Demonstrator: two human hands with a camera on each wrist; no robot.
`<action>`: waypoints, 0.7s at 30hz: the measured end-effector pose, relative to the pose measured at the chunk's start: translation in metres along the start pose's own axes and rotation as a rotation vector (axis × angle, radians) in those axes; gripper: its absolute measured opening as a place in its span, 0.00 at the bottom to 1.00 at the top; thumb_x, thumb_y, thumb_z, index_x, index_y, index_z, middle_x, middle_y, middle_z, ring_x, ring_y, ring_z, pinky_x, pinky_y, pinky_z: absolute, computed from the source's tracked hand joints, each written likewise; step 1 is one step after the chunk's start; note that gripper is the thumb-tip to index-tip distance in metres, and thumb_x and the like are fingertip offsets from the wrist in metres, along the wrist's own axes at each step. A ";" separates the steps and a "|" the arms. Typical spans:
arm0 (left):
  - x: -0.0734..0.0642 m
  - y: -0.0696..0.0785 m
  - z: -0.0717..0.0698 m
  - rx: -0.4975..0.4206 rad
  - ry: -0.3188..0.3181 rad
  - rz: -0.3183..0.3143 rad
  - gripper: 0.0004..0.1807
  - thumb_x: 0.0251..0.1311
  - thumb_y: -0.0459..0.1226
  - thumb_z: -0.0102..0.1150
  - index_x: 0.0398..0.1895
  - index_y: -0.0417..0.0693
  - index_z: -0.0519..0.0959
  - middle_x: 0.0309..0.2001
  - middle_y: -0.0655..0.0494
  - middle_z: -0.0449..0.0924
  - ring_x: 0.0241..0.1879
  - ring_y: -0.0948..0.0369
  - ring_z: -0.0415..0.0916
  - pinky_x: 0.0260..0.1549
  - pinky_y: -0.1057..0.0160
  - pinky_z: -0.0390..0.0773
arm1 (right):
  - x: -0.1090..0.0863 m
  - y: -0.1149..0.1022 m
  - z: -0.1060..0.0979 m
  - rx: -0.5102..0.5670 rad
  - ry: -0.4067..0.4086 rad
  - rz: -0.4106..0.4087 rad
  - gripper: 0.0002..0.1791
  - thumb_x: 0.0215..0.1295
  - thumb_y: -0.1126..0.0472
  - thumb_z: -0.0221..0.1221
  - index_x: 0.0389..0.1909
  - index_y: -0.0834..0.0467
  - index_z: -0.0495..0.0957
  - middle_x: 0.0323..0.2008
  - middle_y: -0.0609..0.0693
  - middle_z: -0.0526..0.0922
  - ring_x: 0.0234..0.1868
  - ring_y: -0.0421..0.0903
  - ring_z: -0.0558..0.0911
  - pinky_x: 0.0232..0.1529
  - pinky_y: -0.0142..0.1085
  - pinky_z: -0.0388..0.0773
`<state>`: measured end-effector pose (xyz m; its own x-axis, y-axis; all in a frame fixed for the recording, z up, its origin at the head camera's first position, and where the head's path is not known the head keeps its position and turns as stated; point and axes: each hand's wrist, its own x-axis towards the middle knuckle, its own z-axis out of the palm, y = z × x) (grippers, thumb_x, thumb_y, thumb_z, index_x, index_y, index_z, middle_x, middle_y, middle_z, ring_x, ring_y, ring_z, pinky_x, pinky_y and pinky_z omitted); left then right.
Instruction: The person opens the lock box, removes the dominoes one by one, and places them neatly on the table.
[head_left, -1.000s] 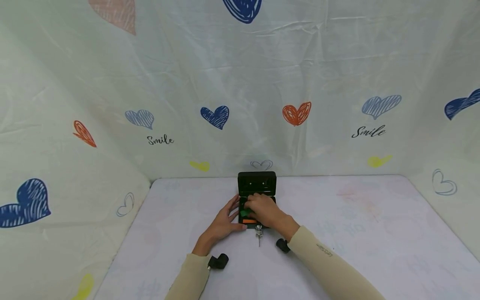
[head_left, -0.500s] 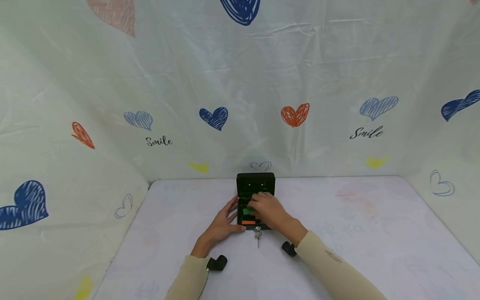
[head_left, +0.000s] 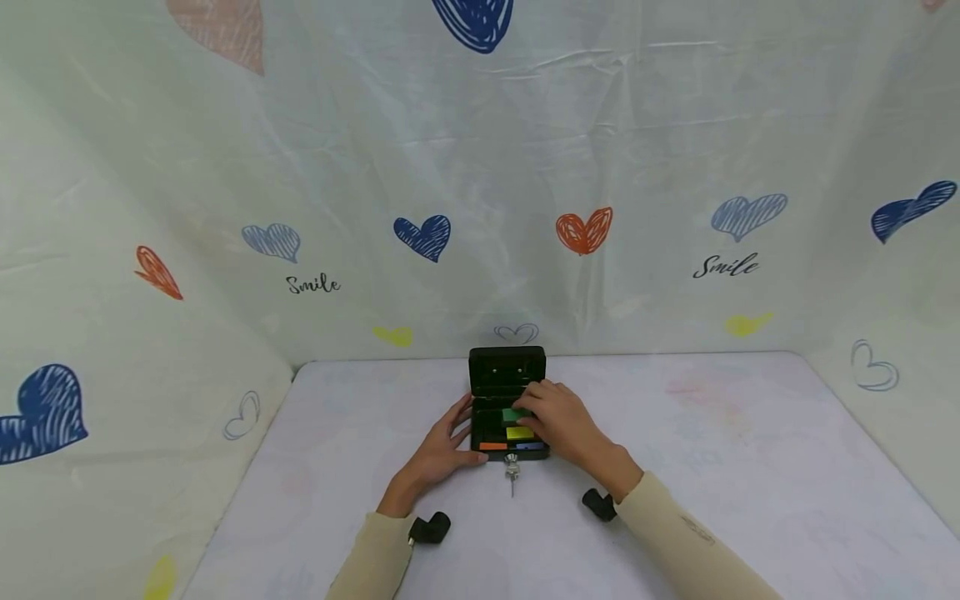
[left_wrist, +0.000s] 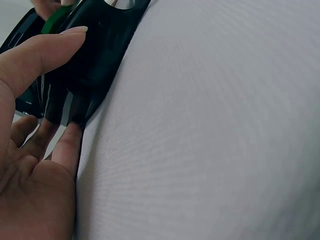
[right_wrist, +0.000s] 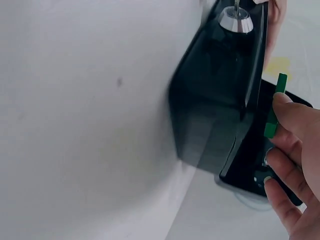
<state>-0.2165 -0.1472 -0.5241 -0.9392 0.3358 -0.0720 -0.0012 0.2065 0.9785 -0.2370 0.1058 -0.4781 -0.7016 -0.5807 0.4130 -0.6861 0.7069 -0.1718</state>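
Note:
A black lockbox (head_left: 534, 455) stands on the table with its lid (head_left: 507, 379) raised. My right hand (head_left: 564, 421) pinches a thin green block (right_wrist: 276, 106) between thumb and fingers, over the right part of the box. Inside lie a yellow block (head_left: 520, 433), an orange block (head_left: 492, 447) and a blue block (head_left: 529, 446), the blue one along the front right. My left hand (head_left: 437, 454) rests against the box's left side with spread fingers, its thumb (left_wrist: 50, 52) at the front corner. A key (head_left: 512, 479) sticks out of the round silver lock (right_wrist: 236, 21) on the front.
The white table (head_left: 360, 417) stretches to both sides of the box. A pale cloth (head_left: 502, 283) with printed hearts hangs behind it. Black wrist cameras (head_left: 430, 528) sit on both forearms, close to the tabletop.
The right hand has moved rightward with the green block, from the left part of the box to the right. Yellow and blue blocks have come into sight. The left hand stays on the box.

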 end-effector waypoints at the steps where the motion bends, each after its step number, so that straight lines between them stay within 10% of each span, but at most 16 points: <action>1: 0.000 0.000 0.000 -0.002 0.000 -0.001 0.60 0.56 0.24 0.75 0.87 0.46 0.48 0.83 0.36 0.52 0.79 0.35 0.56 0.75 0.46 0.69 | -0.002 0.002 -0.001 -0.005 0.009 0.002 0.12 0.63 0.57 0.75 0.46 0.54 0.89 0.44 0.47 0.85 0.46 0.46 0.81 0.51 0.43 0.85; 21: 0.003 -0.003 0.001 0.007 0.022 -0.018 0.61 0.55 0.23 0.75 0.87 0.47 0.48 0.84 0.38 0.51 0.80 0.38 0.55 0.75 0.47 0.67 | -0.033 0.037 -0.018 -0.006 0.094 0.091 0.14 0.54 0.65 0.79 0.42 0.56 0.90 0.39 0.46 0.86 0.42 0.46 0.83 0.44 0.39 0.86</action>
<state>-0.2194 -0.1456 -0.5271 -0.9463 0.3118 -0.0851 -0.0156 0.2190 0.9756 -0.2356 0.1583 -0.4817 -0.7398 -0.4739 0.4776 -0.6189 0.7577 -0.2070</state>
